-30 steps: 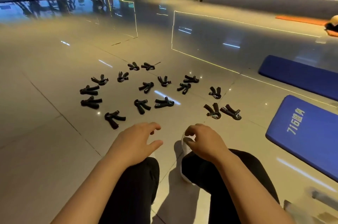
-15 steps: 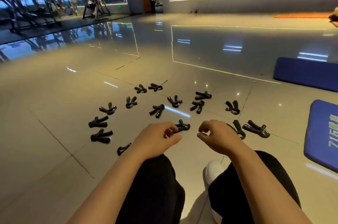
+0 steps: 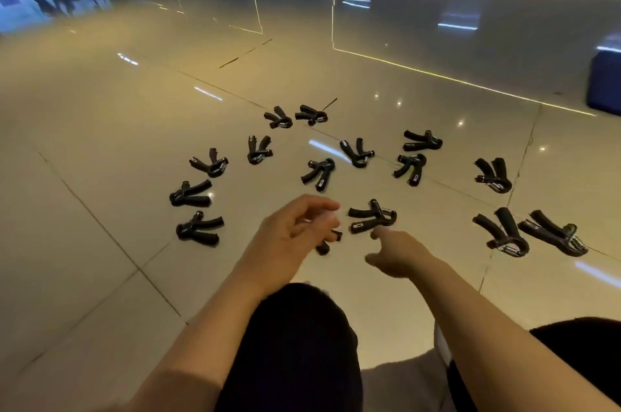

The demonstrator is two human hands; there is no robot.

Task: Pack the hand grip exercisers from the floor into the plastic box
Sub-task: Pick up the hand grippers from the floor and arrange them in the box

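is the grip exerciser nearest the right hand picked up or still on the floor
On the floor. The grip exerciser lies flat on the tiles just beyond the right hand, whose fingertips have not closed on it.

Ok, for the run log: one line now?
phase: pickup | left hand over partly hidden exerciser, grip unclear | right hand beside second exerciser

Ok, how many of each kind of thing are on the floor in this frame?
Black hand grip exercisers: 15, one half hidden under the left hand
Blue mat: 1, cut off by the frame's right edge
Total: 16
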